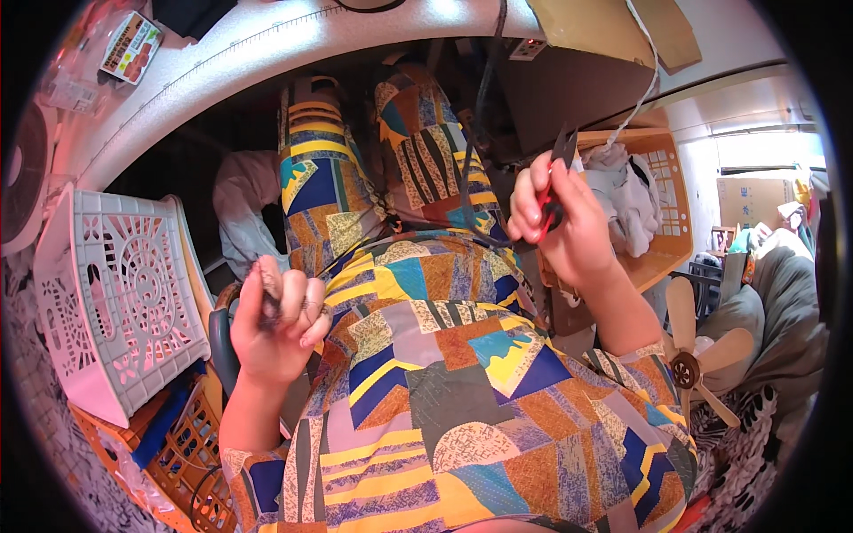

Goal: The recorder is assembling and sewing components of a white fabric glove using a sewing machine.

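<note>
My right hand (576, 226) is raised above my right thigh, its fingers wrapped round small scissors (563, 149). Their dark blades point up and away from me, slightly parted, and red and black handles show below the fingers. To the left, over my lap, my left hand (283, 311) is closed, with thumb and fingers pressed together. A dark patch shows between those fingers, too small to make out. The two hands are well apart. Beneath them is my patchwork-print clothing (444, 355), which covers my lap and legs.
A white openwork basket (133, 293) stands at left above an orange crate (182, 453). A white table edge (240, 67) curves across the top. An orange basket (662, 204) of cloth sits at right, near a fan (686, 369). A dark cable (471, 169) hangs beside my right hand.
</note>
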Demonstrator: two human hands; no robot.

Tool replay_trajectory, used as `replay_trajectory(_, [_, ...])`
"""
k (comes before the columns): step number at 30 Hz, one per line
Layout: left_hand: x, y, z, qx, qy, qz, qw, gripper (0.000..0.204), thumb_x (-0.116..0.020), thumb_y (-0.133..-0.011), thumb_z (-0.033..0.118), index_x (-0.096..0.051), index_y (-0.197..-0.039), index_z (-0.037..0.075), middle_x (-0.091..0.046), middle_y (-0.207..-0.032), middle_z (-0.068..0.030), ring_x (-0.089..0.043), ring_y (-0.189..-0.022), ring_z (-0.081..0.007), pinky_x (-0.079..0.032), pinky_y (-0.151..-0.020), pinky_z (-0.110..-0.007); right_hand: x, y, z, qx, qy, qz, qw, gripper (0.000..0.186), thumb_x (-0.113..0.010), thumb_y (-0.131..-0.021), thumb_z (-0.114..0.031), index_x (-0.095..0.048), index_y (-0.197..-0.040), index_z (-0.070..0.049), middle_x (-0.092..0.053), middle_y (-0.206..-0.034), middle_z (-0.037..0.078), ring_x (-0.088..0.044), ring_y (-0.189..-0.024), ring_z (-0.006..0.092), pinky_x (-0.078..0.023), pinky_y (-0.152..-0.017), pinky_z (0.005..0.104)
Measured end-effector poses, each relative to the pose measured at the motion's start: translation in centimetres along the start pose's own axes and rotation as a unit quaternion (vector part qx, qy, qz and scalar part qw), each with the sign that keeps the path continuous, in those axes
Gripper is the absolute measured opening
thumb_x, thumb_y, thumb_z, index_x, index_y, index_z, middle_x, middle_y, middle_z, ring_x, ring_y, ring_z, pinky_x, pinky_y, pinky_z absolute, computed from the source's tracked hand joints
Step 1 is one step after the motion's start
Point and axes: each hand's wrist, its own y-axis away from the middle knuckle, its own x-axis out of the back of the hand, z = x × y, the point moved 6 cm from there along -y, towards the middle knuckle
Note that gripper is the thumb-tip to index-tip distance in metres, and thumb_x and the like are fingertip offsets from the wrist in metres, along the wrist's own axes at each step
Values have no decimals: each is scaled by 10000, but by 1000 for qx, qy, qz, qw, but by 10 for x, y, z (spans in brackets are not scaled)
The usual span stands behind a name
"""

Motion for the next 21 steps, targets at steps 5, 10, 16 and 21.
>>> replay_trajectory(5, [19, 0, -16, 61, -383, 184, 903, 290, -604, -880, 125, -370, -1050, 114, -375, -720, 39, -384, -589, -66, -325, -507, -199, -25, 12, 15, -36, -27, -77, 996, 307, -337, -1028, -354, -407, -903, -83, -506, -771, 92, -558, -700, 207, -524, -736, 382])
replay_trajectory(10, [-4, -6, -33, -8, -549, -47, 834, 315, -636, -865, 90, -502, -1140, 15, -593, -931, -55, -563, -746, -146, -465, -721, -294, -40, 17, 19, -11, 36, -109, 993, 333, -340, -1023, -375, -398, -858, -91, -484, -738, 86, -530, -663, 192, -511, -697, 367])
replay_trajectory(16, [-4, 4, -26, 105, -524, -32, 845, 185, -675, -879, 161, -667, -825, -16, -658, -739, -29, -572, -692, -68, -459, -653, -232, -43, 28, 8, 101, 325, -170, 925, 400, -341, -1016, -420, -497, -969, -54, -497, -807, 73, -470, -828, 167, -442, -734, 326])
replay_trajectory(21, [-5, 5, -20, 30, -511, 9, 859, 133, -667, -883, 120, -667, -840, -6, -671, -758, -28, -592, -715, -68, -471, -676, -227, -57, 30, 8, 257, 584, -215, 739, 444, -496, -932, -470, -583, -961, -35, -501, -823, 103, -483, -838, 244, -425, -699, 325])
